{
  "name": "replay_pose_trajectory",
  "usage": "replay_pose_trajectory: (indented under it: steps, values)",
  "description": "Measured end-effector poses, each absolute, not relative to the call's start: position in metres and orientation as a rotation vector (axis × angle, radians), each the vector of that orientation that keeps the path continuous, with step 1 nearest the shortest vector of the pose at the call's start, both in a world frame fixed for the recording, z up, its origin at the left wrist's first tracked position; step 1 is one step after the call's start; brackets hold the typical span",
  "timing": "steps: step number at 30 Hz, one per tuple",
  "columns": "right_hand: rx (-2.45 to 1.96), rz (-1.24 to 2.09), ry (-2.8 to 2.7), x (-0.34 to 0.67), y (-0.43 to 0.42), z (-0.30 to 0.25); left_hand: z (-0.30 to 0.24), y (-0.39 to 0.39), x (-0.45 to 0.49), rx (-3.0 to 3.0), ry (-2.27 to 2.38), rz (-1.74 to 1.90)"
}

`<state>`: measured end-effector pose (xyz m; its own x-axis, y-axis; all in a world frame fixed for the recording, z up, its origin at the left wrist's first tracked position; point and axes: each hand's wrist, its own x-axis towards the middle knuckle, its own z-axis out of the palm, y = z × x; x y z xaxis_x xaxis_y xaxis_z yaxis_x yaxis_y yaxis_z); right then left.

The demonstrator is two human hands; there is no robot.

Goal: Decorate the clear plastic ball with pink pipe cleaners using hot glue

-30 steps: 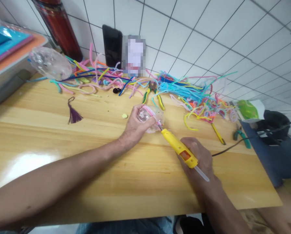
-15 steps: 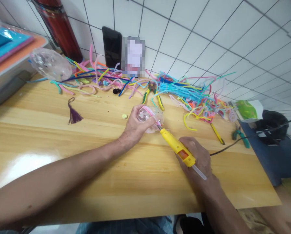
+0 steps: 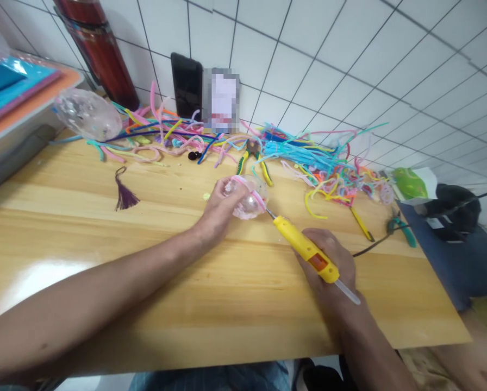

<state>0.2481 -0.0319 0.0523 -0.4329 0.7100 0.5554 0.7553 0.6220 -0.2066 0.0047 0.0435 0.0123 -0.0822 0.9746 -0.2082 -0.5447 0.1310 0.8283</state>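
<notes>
My left hand [image 3: 223, 209] is wrapped round the left side of a clear plastic ball [image 3: 249, 205], its thumb on top. A pink pipe cleaner [image 3: 258, 200] runs across the ball's surface. My right hand [image 3: 329, 258] grips a yellow hot glue gun [image 3: 303, 244], with a clear glue stick [image 3: 347, 291] sticking out of its back end. The metal nozzle points at the lower right end of the pink pipe cleaner, close to or touching it. Fingers of the right hand are partly hidden under the gun. Behind the ball lie green-and-yellow pliers [image 3: 253, 157].
Colourful pipe cleaners [image 3: 300, 155] lie heaped along the tiled wall. A second clear plastic piece [image 3: 89, 115], a red flask [image 3: 105, 60] and a black phone [image 3: 186, 87] stand at the back. On the table are a purple tassel [image 3: 126, 194], a yellow cutter [image 3: 361, 224] and teal pliers [image 3: 404, 231].
The glue gun has shifted slightly right and down. My left thumb has drawn back to the left, showing more of the pink pipe cleaner on the ball.
</notes>
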Motion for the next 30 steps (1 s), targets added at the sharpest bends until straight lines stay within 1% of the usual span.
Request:
replay_pose_trajectory:
  steps: [6, 23, 30]
  values:
    - [-1.164, -0.093, -2.186, 0.250, -0.029, 0.047, 0.027, 0.047, -0.001, 0.561, 0.743, 1.212]
    - [-1.002, -0.226, -2.215, 0.246, -0.019, 0.036, 0.042, 0.043, -0.003, 0.410, 0.733, 1.200]
    - [-0.988, -0.222, -2.206, 0.245, -0.018, 0.035, 0.045, 0.041, -0.002, 0.359, 0.679, 1.211]
